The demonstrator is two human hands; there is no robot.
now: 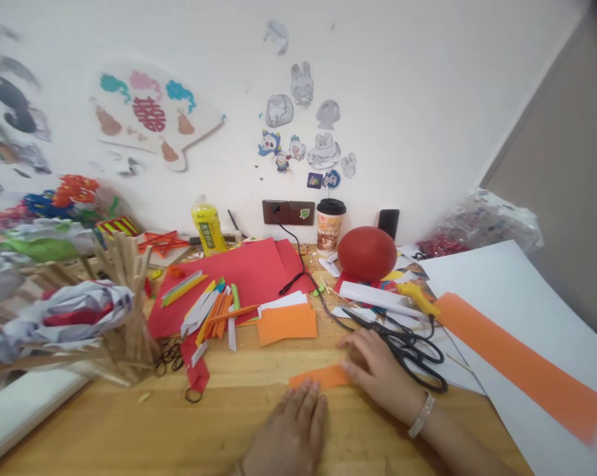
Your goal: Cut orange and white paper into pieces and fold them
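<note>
A small strip of orange paper (325,377) lies on the wooden table in front of me. My left hand (291,426) rests flat with its fingertips on the strip's left part, fingers stretched out. At the strip's right end, the thumb of my right hand (380,373) touches the paper. The fingers of that hand are slightly bent and stand apart from the thumb. Black scissors (402,340) lie just beyond and to the right of my right hand. Past the strip sits a stack of orange paper pieces (287,324), with white paper under its far edge.
Folded paper strips (219,311) lie on red sheets (248,264). A yellow bottle (207,225), a lidded cup (329,225) and a red balloon (367,254) stand near the wall. A yellow glue gun (418,299) and a long orange strip (521,367) are right; wrapped paper (80,307) is left.
</note>
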